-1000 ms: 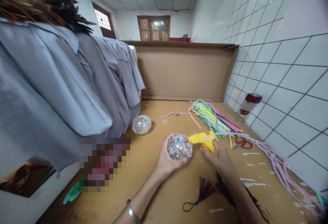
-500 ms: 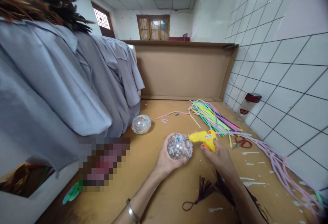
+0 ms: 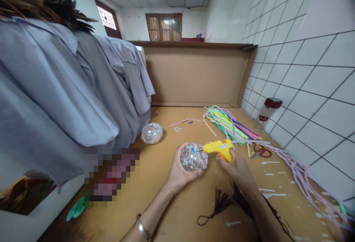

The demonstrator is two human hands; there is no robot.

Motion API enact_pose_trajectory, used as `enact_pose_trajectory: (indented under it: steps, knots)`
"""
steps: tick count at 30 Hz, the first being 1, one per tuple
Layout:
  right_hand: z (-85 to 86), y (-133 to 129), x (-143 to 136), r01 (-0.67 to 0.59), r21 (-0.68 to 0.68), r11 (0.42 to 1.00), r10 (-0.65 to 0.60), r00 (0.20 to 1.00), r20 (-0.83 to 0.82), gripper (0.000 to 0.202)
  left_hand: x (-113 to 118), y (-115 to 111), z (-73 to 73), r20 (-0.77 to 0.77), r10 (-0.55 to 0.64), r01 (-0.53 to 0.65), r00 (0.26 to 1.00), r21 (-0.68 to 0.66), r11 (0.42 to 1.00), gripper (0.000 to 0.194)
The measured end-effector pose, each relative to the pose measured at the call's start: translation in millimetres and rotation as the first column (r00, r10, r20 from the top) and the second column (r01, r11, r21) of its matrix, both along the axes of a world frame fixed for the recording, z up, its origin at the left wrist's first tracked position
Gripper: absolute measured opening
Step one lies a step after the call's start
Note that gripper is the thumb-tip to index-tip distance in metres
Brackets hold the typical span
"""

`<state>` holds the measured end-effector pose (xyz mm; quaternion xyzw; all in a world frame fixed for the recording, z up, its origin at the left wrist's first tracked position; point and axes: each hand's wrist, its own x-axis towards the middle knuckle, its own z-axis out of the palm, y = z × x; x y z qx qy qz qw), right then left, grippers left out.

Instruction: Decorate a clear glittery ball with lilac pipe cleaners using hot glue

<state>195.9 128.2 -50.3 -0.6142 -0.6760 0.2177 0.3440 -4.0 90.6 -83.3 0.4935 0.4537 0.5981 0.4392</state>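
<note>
A clear ball (image 3: pixel 193 157) with small coloured flecks over its surface rests in my left hand (image 3: pixel 180 170), whose fingers and thumb curve round its left side and underside. My right hand (image 3: pixel 238 168) is closed on the handle of a yellow glue gun (image 3: pixel 217 147), with fingers by its orange trigger. The gun's metal nozzle points left and meets the upper right of the ball, or comes very close; I cannot tell which. Another clear flecked ball (image 3: pixel 151 133) sits on the brown table (image 3: pixel 172 212), farther back and to the left.
Colourful fuzzy stems (image 3: pixel 227 125) lie at the back right, near red-handled scissors (image 3: pixel 262 152) and a red-lidded jar (image 3: pixel 268 112). Dark tassels (image 3: pixel 220 205) lie in front. Grey cloth (image 3: pixel 111 87) hangs at left; a cardboard panel (image 3: pixel 194 75) stands behind, a tiled wall (image 3: pixel 313 87) at right.
The view has shifted very slightly. Both hands, the ball and the glue gun keep nearly the same places relative to each other.
</note>
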Motion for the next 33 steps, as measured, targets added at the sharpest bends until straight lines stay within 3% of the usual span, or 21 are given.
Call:
enact_pose_trajectory:
  steps: [5,17,24,33]
  knots:
    - [2.4,-1.0,1.1,-0.043,-0.001,0.999,0.043,0.999,0.019,0.032,-2.2,0.5,1.4,-0.02,0.013,-0.013,1.0,-0.018,1.0,0.093]
    - [1.3,-0.3,-0.3,0.019,0.02,1.0,-0.019,1.0,0.013,0.033,0.2,-0.8,-1.5,-0.003,-0.037,0.037,0.999,0.01,0.999,0.094]
    - [2.1,-1.3,-0.5,-0.026,0.007,1.0,0.026,0.999,0.023,0.03,-1.7,1.0,-0.7,-0.002,-0.01,0.01,1.0,-0.009,1.0,0.093]
    - [1.5,-1.5,-0.7,0.014,0.037,0.999,-0.015,1.0,0.009,0.032,-0.4,1.5,-1.4,0.016,-0.012,0.012,1.0,-0.012,1.0,0.095]
